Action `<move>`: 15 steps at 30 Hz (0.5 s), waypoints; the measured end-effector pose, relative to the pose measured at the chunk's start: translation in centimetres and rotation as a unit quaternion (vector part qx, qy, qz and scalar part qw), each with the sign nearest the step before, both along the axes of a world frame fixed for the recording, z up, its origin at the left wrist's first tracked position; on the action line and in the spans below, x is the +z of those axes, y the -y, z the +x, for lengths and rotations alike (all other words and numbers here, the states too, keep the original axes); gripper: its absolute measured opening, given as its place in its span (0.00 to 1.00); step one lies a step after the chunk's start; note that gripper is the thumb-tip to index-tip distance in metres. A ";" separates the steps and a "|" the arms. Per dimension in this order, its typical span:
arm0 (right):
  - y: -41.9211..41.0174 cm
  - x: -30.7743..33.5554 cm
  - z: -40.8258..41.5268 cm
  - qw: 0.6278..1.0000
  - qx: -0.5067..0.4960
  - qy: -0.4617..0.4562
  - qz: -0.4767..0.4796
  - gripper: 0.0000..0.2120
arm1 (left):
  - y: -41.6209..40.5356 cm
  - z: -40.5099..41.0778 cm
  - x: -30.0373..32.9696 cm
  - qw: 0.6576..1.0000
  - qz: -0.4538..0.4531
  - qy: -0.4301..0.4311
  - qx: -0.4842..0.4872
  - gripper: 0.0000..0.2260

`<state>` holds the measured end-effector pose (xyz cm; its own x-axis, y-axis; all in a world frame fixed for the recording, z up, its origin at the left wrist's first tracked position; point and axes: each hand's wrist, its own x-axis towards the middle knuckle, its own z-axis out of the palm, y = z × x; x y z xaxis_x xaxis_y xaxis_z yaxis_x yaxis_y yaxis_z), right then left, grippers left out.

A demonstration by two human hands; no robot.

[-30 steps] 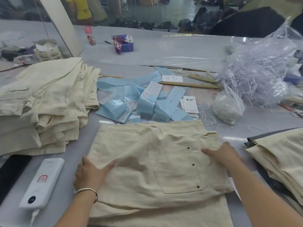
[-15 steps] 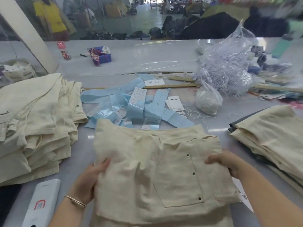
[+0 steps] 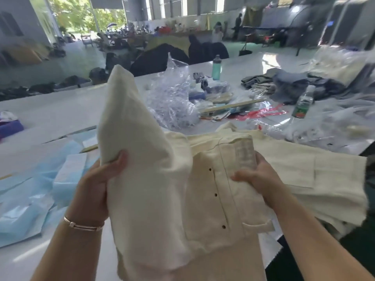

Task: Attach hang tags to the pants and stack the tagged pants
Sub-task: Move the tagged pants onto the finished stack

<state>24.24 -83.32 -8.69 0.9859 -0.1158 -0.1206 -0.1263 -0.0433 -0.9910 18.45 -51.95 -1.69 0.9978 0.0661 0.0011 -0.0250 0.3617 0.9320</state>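
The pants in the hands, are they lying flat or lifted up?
Lifted: both hands grip the pants, one corner sticking up.

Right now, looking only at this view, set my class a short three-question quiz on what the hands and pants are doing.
1. True or false: both hands grip the cream pants, lifted off the table.
2. Which wrist wears the bracelet? A left, B right.
3. Fill in: to the right, under the right hand, lies a ____ of cream pants.

Key:
1. True; left hand and right hand each hold an edge.
2. A.
3. Stack.
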 end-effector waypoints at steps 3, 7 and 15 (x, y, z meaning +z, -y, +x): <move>6.0 2.2 0.0 0.997 -0.068 0.047 0.009 0.35 | 6.6 3.7 2.3 0.999 0.014 0.028 -0.040 0.11; 15.0 4.2 0.8 0.983 -0.166 0.084 0.011 0.31 | 15.2 9.1 5.7 0.993 0.028 0.060 -0.099 0.11; 31.7 4.4 4.9 0.967 -0.253 0.024 0.031 0.24 | 23.7 23.8 5.7 0.988 0.089 0.126 0.027 0.07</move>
<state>29.11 -115.07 -4.31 0.8101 -0.5780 -0.0978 -0.0693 0.0711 -0.9951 42.26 -75.62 3.98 0.9594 0.0952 0.2654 -0.2790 0.1838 0.9425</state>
